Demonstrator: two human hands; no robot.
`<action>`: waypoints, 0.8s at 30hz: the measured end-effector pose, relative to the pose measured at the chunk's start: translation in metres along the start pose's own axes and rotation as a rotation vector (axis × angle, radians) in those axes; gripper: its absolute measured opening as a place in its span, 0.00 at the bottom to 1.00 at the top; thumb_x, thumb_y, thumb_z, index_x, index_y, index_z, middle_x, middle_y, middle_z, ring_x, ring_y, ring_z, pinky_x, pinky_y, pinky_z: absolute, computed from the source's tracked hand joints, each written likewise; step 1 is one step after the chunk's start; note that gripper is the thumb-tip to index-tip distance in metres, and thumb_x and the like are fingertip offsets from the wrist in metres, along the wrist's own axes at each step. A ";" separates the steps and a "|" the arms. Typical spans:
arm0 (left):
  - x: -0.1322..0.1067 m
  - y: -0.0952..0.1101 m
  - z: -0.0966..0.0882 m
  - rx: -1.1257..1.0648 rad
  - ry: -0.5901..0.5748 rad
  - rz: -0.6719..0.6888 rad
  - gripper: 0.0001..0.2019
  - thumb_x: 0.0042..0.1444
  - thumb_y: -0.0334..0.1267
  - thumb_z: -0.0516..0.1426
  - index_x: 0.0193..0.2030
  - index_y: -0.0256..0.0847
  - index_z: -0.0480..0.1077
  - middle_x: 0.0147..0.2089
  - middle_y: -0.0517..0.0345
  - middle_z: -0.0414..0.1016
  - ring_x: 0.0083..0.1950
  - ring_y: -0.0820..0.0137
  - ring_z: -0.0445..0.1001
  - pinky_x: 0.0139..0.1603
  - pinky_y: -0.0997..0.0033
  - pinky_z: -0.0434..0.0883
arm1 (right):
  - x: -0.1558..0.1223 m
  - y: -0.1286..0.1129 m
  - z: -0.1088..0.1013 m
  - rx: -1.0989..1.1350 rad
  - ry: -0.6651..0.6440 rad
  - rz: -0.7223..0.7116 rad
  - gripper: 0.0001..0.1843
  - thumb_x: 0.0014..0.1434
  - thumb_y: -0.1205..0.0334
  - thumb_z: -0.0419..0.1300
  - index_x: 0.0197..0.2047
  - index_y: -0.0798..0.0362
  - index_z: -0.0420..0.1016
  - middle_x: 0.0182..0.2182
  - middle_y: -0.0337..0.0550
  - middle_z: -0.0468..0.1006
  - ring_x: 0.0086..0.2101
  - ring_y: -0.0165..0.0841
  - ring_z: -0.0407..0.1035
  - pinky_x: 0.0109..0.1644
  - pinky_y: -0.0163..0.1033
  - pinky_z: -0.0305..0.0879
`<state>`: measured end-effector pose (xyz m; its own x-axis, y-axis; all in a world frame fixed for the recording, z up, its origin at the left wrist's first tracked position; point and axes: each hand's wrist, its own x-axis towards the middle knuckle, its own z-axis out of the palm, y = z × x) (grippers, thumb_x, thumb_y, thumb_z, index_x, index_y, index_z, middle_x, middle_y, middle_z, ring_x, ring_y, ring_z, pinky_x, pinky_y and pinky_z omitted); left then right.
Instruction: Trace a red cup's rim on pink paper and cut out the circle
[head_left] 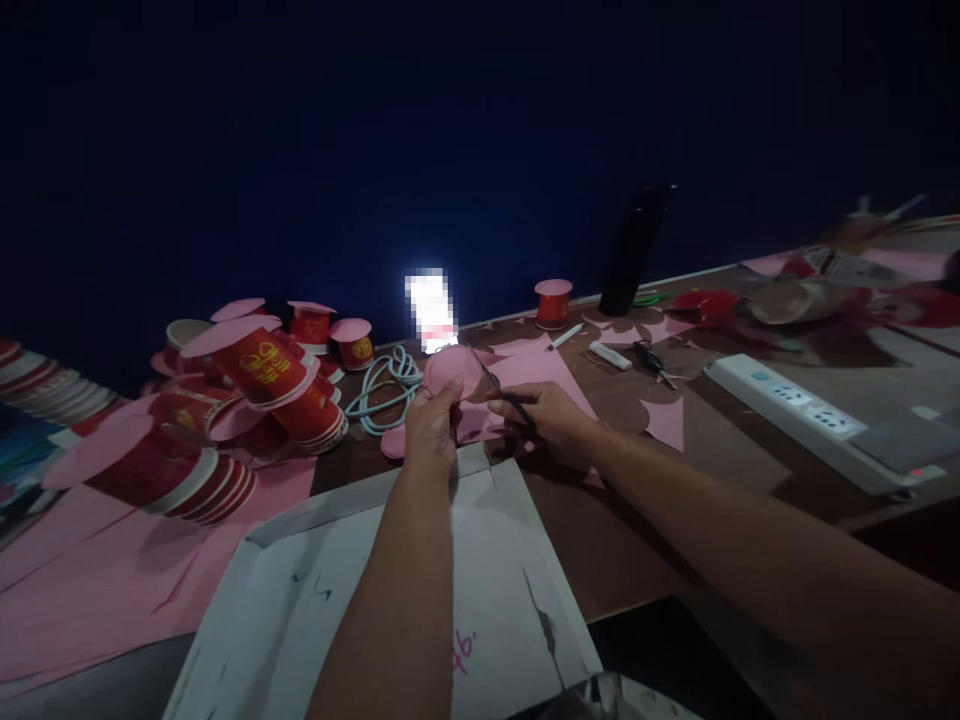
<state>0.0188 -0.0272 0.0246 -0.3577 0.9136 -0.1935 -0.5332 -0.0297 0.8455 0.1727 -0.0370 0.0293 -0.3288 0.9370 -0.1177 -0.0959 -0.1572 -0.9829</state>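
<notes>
Between thumb and fingers, my left hand (433, 425) grips a round pink paper disc (452, 371) near the middle of the view. My right hand (551, 420) is closed around dark-handled scissors (512, 403), whose blades reach toward the disc's right edge. Whether the blades touch the paper I cannot tell. Beneath both hands lie a pink paper sheet (540, 372) and a white box lid (360, 590) with scribbles on it. Just left of my left hand, another pink round piece (393, 443) rests on the brown table.
Red paper cups (259, 365) with pink discs on top crowd the left, above pink sheets (255, 545). A coiled cable (382, 385) and a lit phone (431, 310) lie ahead. Rightward are a marker (610, 355), second scissors (651, 358), a dark bottle (636, 250) and a power strip (795, 415).
</notes>
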 end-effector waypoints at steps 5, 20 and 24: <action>-0.002 0.000 0.000 0.097 -0.034 0.000 0.21 0.28 0.40 0.71 0.28 0.37 0.68 0.20 0.67 0.66 0.19 0.81 0.62 0.20 0.81 0.59 | -0.003 -0.007 -0.001 0.036 -0.027 0.003 0.29 0.41 0.53 0.72 0.45 0.58 0.79 0.21 0.36 0.70 0.20 0.23 0.60 0.19 0.29 0.57; -0.001 0.000 0.000 0.019 -0.031 -0.067 0.22 0.25 0.36 0.71 0.27 0.37 0.66 0.19 0.68 0.66 0.18 0.81 0.63 0.19 0.81 0.59 | -0.002 -0.002 0.002 0.060 -0.006 -0.026 0.28 0.42 0.51 0.72 0.45 0.56 0.79 0.25 0.40 0.73 0.22 0.24 0.62 0.23 0.30 0.60; 0.002 -0.001 -0.002 0.011 -0.019 -0.065 0.22 0.27 0.35 0.71 0.27 0.38 0.64 0.20 0.68 0.66 0.18 0.81 0.63 0.20 0.81 0.60 | -0.003 -0.003 0.002 0.063 0.001 -0.024 0.27 0.42 0.52 0.72 0.45 0.57 0.79 0.25 0.39 0.72 0.22 0.23 0.60 0.22 0.29 0.58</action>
<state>0.0176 -0.0260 0.0222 -0.3083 0.9208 -0.2388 -0.5462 0.0342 0.8370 0.1723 -0.0401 0.0328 -0.3251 0.9410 -0.0941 -0.1630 -0.1538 -0.9746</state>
